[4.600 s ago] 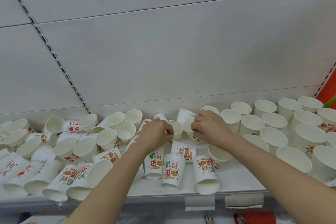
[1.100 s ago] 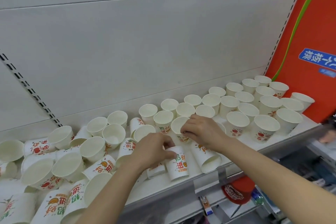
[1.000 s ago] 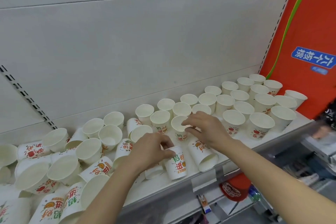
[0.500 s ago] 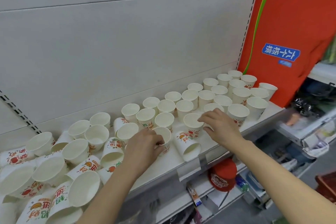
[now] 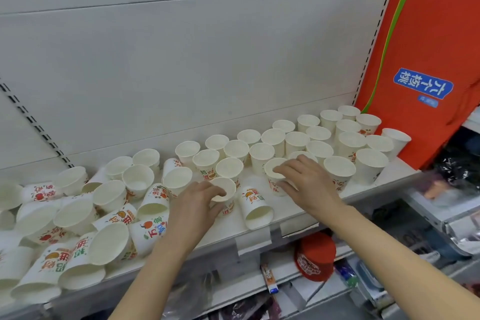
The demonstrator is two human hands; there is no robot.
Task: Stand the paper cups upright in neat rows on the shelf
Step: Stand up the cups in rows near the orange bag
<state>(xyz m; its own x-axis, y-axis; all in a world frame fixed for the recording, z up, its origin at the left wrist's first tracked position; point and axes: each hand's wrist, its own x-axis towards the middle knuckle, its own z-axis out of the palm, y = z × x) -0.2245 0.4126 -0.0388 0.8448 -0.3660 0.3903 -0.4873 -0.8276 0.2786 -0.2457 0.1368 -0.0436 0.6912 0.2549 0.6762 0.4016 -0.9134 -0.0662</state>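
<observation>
Paper cups [image 5: 235,149] on the shelf [image 5: 293,212] partly hide behind both hands; left hand [image 5: 196,205] pinches one upright cup's rim, right hand [image 5: 305,182] seemingly grips another between thumb and fingers

Head camera looks forward and down, close over the shelf [image 5: 291,218]

**Paper cups on a painted shelf**

The paper cups [image 5: 261,154] look matt white inside, with smooth printed outer walls. The shelf [image 5: 291,212] and its back panel [image 5: 207,60] look like smooth, pale painted metal with a dull sheen. The orange side board [image 5: 428,41] has a smooth, slightly glossy finish.
</observation>
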